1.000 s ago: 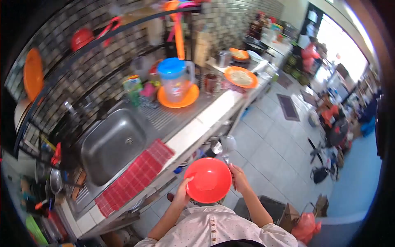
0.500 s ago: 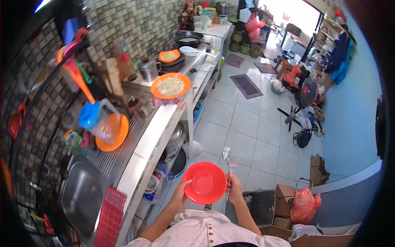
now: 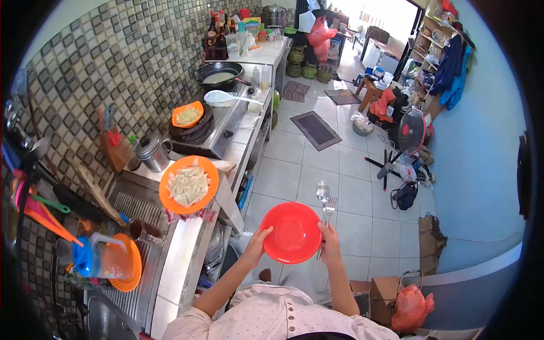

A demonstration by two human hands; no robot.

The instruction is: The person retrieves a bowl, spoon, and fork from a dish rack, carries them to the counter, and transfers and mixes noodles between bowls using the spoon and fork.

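A red plastic bowl [image 3: 292, 233], with nothing in it, is held in front of my body. My left hand [image 3: 258, 245] grips its left rim, thumb over the edge. On the other side, my right hand [image 3: 330, 243] is closed around a spoon [image 3: 323, 195] and a fork [image 3: 331, 207], both pointing away from me, and it also touches the bowl's right rim. Left of the bowl, at the counter's edge, an orange plate [image 3: 165, 191] carries pale sliced pieces. A smaller orange dish [image 3: 194, 107] with pale food sits on the stove.
Along the left runs the tiled counter [image 3: 179, 258] with a sink [image 3: 105, 317], a blue-lidded pitcher [image 3: 105, 258], a metal pot [image 3: 152, 153] and a black wok [image 3: 218, 76] farther off. On the right stand a fan [image 3: 411, 132] and a red plastic bag [image 3: 412, 309]. Mats [image 3: 315, 130] lie on the floor.
The view has moved forward along the counter, so the stove, plate and wok appear nearer. Both hands still hold the bowl, spoon and fork, now slightly higher in view.
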